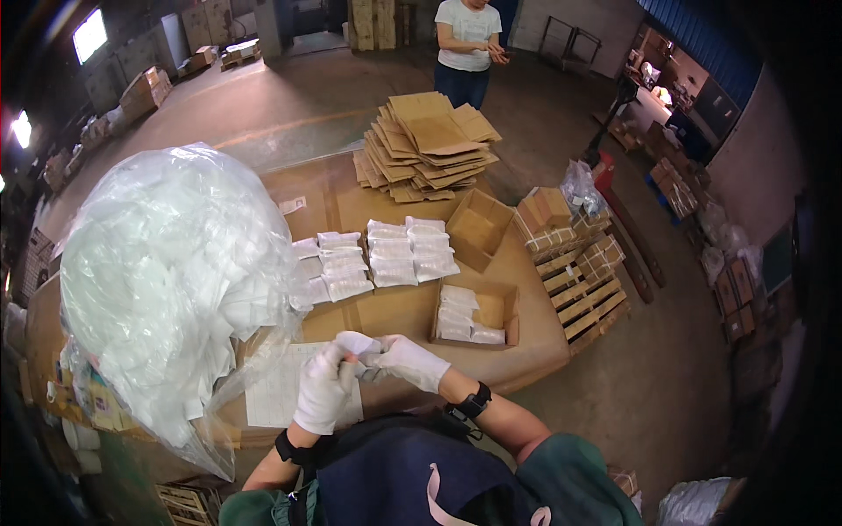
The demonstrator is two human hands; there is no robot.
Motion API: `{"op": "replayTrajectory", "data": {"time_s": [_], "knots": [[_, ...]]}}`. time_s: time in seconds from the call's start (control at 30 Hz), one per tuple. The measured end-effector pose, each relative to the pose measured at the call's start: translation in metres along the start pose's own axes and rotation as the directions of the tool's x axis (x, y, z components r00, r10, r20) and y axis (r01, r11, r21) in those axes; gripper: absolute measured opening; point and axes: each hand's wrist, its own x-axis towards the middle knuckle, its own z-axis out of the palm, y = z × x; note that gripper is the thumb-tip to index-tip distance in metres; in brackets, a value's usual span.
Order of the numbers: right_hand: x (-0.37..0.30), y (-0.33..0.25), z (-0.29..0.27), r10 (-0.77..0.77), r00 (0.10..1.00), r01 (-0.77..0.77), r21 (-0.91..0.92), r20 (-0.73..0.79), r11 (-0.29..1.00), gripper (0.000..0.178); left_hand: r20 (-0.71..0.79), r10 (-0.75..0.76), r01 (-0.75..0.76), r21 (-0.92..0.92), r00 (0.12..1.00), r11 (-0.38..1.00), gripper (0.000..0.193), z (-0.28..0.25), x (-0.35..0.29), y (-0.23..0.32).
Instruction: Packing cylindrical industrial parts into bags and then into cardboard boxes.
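Note:
My left hand [321,387], in a white glove, is closed on a small white plastic bag [354,343]. From the other side my right hand [410,362], gloved too, grips the same bag with its fingers bent. Something greyish shows under the fingers, too small to name. Beneath my hands lies a white printed sheet [279,396]. An open cardboard box [513,326] with several white packets [456,314] inside stands just beyond my right hand. Farther off, several filled white packets [390,254] lie in rows on the cardboard-covered table [329,188].
A big clear plastic sack [180,263] of white bags fills the table's left side. An empty carton [480,230] and a stack of flattened cardboard [430,145] sit at the far side. Right of the table are a loaded wooden pallet [589,298] and a red pallet jack [618,206]. A person [471,44] stands beyond.

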Motion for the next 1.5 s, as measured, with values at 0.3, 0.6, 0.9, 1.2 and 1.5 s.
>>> {"op": "replayTrajectory", "data": {"time_s": [0.3, 0.6, 0.9, 1.2, 1.5], "knots": [[0.039, 0.002, 0.016, 0.005, 0.998, 0.008, -0.198, 0.063, 0.98, 0.015, 0.212, 0.253, -0.328, 0.525, 0.944, 0.785, 0.076, -0.032, 0.011, 0.003], [0.09, 0.012, 0.06, -0.007, 0.99, 0.14, -0.966, 0.142, 0.218, 0.045, -0.206, -0.068, 0.167, 0.516, 0.976, 0.84, 0.028, -0.061, -0.041, -0.1], [0.11, 0.081, 0.049, 0.147, 0.98, 0.069, -0.919, 0.136, 0.389, 0.056, -0.234, -0.082, 0.162, 0.35, 0.969, 0.923, 0.024, -0.049, -0.042, -0.092], [0.026, 0.023, 0.0, -0.042, 0.956, -0.045, -0.287, -0.289, 0.957, 0.026, -0.061, -0.004, 0.033, 0.479, 0.998, 0.877, 0.034, -0.037, -0.003, -0.042], [-0.008, -0.039, 0.021, -0.546, 0.82, 0.369, -0.573, -0.169, 0.732, 0.016, -0.164, 0.091, -0.045, 0.262, 0.982, 0.964, 0.043, -0.003, 0.006, -0.032]]}}
